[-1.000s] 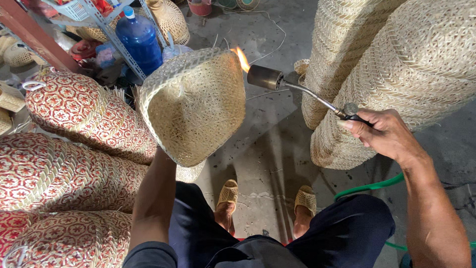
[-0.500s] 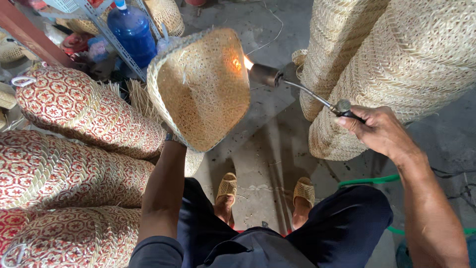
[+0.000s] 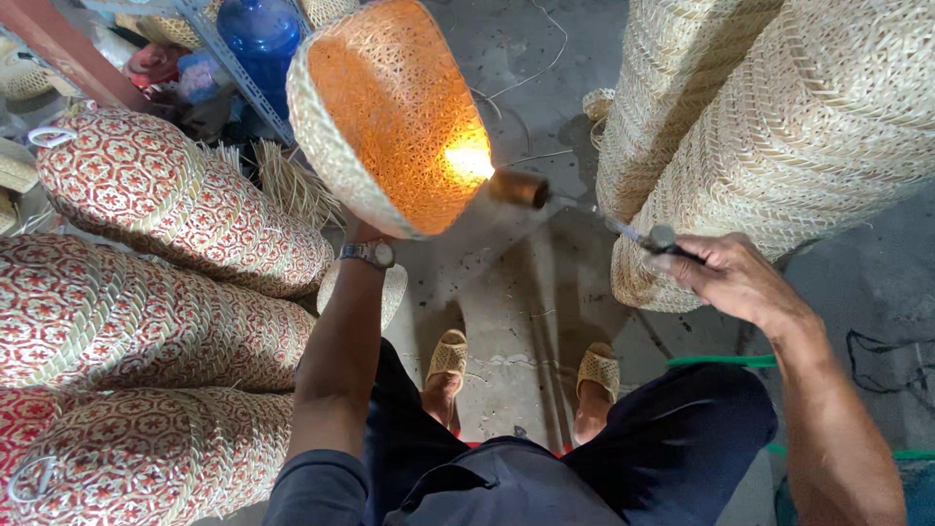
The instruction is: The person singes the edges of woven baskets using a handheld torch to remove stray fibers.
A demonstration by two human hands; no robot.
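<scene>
The right hand (image 3: 732,278) has its grip closed around the handle end of a gas torch (image 3: 584,209), thumb lying along the top by the small knob. From that grip a thin metal tube runs up and away to the brass-coloured nozzle, and a bright flame (image 3: 469,161) burns at the nozzle's mouth, touching or just short of the woven wall; the glare hides which. The flame plays inside a woven straw hat (image 3: 390,117), whose open side is turned towards the camera and whose inner weave glows orange.

The left hand is hidden behind the hat's lower rim (only the wrist shows, with a wristwatch (image 3: 368,254) on it), so the grip itself cannot be seen; the hat sits on top of that raised forearm, up and across from the torch grip.

Below both grips are the person's dark trousers and two feet in woven sandals (image 3: 448,358) on the concrete floor (image 3: 506,292). Just beyond the torch hand, on its outer side, stand tall stacks of plain woven hats (image 3: 779,117). On the far side of the left arm lie stacks of red-and-cream patterned hats (image 3: 146,292). Past the held hat, further from both grips, a blue water bottle (image 3: 258,39) stands by a metal rack. A green hose (image 3: 721,361) crosses the floor under the right forearm.
</scene>
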